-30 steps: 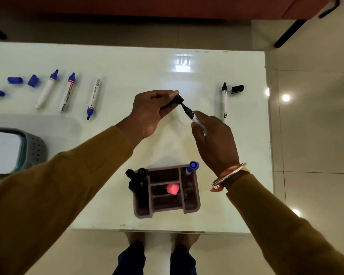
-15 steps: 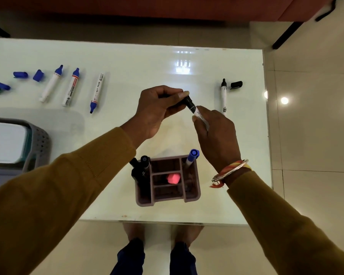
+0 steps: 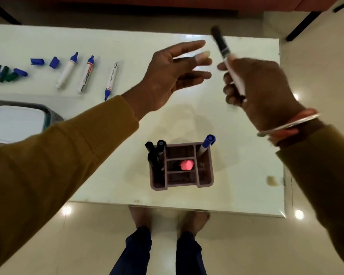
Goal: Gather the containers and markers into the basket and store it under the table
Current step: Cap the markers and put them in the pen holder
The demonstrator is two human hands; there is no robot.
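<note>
Table [image 3: 236, 185] mid-right: organizer [image 3: 182, 165] near front edge, bare surface around.

White table [image 3: 127, 42]: blue markers [image 3: 87, 74], loose caps [image 3: 37, 61], pen holder [image 3: 182, 165].

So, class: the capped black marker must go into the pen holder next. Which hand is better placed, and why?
The right hand: it already grips the black marker above the pen holder. The left hand is open and holds nothing.
</note>
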